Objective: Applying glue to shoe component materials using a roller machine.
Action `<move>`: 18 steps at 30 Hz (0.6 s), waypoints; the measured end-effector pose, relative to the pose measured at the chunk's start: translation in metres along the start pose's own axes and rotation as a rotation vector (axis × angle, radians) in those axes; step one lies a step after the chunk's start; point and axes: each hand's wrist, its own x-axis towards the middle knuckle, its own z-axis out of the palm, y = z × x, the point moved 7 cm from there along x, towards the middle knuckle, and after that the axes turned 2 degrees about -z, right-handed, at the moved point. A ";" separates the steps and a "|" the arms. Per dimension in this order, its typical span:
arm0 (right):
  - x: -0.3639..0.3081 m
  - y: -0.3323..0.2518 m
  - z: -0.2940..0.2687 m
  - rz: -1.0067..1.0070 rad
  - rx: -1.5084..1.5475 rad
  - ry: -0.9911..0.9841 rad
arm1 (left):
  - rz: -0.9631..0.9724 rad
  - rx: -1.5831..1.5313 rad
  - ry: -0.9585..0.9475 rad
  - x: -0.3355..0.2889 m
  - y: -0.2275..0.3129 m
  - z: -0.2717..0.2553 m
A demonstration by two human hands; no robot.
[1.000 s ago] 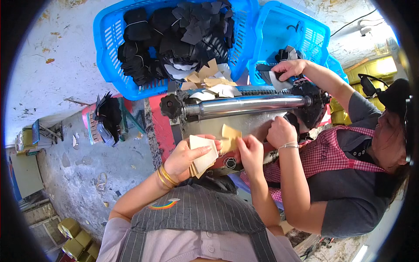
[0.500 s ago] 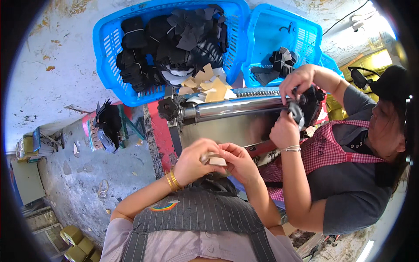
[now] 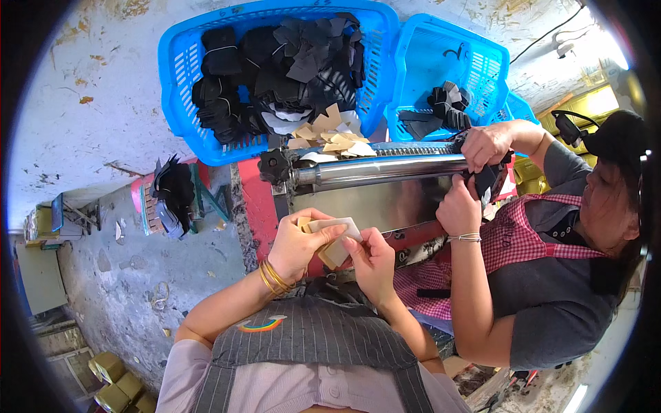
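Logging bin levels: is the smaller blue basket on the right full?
No, nearly empty: the smaller blue basket holds only a few black pieces; most of its floor shows.

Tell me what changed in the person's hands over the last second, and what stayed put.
The tan pieces, held fanned apart a second ago, were drawn together into one stack, now gripped between left hand and right hand. The co-worker's hands stayed at the roller's end; the blue baskets kept their place.

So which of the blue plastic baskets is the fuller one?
The large blue plastic basket on the left: it is heaped with black cut pieces. The smaller blue basket beside it holds only a few, its floor mostly bare.
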 end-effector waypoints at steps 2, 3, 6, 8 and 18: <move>-0.003 0.014 0.005 0.195 0.141 -0.049 | -0.011 -0.005 0.025 0.000 -0.003 -0.002; -0.001 0.016 0.006 0.201 0.138 -0.051 | -0.020 -0.007 0.047 0.000 -0.005 -0.004; 0.009 0.010 -0.002 -0.051 -0.049 0.055 | -0.089 -0.048 0.041 0.000 -0.011 -0.007; 0.012 -0.005 -0.019 -0.329 -0.385 0.237 | -0.123 -0.120 0.006 -0.002 -0.015 -0.007; 0.054 0.019 -0.005 -0.624 -0.857 0.175 | -0.223 -0.193 -0.133 0.001 -0.030 0.002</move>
